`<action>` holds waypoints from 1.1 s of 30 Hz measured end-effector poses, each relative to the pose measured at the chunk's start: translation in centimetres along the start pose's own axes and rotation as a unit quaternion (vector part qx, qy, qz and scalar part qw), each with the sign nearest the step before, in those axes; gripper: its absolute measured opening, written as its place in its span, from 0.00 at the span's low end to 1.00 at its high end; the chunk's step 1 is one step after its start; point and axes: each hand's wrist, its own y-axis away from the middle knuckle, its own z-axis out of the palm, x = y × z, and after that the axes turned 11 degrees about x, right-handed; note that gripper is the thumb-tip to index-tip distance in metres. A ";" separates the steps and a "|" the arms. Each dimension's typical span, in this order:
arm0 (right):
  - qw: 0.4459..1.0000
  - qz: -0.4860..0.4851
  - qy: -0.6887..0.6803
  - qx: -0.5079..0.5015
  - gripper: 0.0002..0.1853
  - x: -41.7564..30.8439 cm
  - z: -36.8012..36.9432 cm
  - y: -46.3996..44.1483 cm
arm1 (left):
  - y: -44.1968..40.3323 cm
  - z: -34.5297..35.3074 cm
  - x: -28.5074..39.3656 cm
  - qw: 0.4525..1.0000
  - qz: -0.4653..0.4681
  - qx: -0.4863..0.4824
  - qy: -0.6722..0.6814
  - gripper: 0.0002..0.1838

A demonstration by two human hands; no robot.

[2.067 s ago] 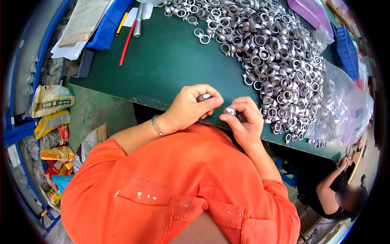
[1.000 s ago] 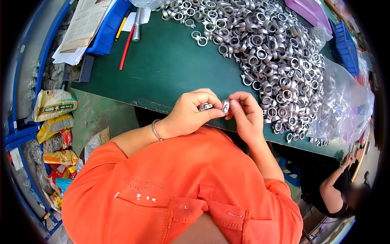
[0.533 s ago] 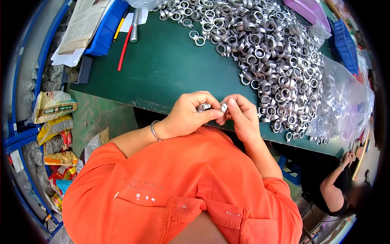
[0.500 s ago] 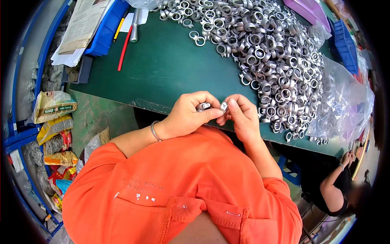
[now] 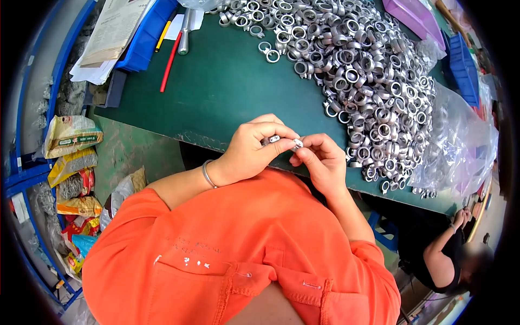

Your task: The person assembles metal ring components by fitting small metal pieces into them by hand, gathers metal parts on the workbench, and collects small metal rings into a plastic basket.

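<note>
Small metal piece [image 5: 298, 143]: where the fingertips of both hands meet, by the near table edge; its underside is covered by fingers
Left hand [image 5: 252, 147]: thumb and forefinger drawn together at that piece, the other fingers curled round a second metal piece [image 5: 272, 140], mostly hidden
Right hand [image 5: 327, 162]: thumb and forefinger pinching the small metal piece, remaining fingers bent
Green table [image 5: 227, 81]: dark top, near edge scuffed pale
Ring heap [image 5: 374, 86]: grey metal rings, overlapping, on the right; cut off at the top
Clear bag [image 5: 455, 143]: crumpled beside the heap, its contents hard to make out
Red pen [image 5: 171, 62]: flat on the far left, near a blue bin [image 5: 146, 46]
Floor [image 5: 135, 141]: green, worn, with printed sacks [image 5: 73, 137] along its left
Co-worker [image 5: 439, 257]: dark clothing, lower right; whatever the fingers hold is too small to tell
</note>
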 end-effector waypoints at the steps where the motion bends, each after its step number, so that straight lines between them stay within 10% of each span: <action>1: 1.000 -0.004 0.007 0.000 0.04 0.0 0.0 0.0 | 0.0 0.1 -0.1 1.000 0.009 0.004 0.009 0.05; 15: 0.999 -0.037 0.031 0.011 0.06 0.4 0.2 -0.1 | 0.1 0.2 0.3 0.997 -0.057 -0.009 0.055 0.08; 18: 0.919 -0.315 0.219 0.093 0.17 0.8 0.2 -1.0 | 0.0 0.4 0.4 0.958 -0.219 -0.029 0.184 0.12; 23: 0.879 -0.391 0.272 -0.025 0.17 -2.5 1.0 -1.1 | -0.7 -0.2 -0.4 0.798 -0.405 -0.073 0.441 0.15; 27: 0.752 -0.500 0.427 0.050 0.09 -5.2 -0.8 -4.2 | -0.8 -0.2 -1.0 0.802 -0.436 -0.055 0.405 0.08; 33: 0.588 -0.416 0.671 0.173 0.04 -7.0 -3.1 -9.1 | -0.6 0.0 -0.5 0.833 -0.405 -0.041 0.374 0.05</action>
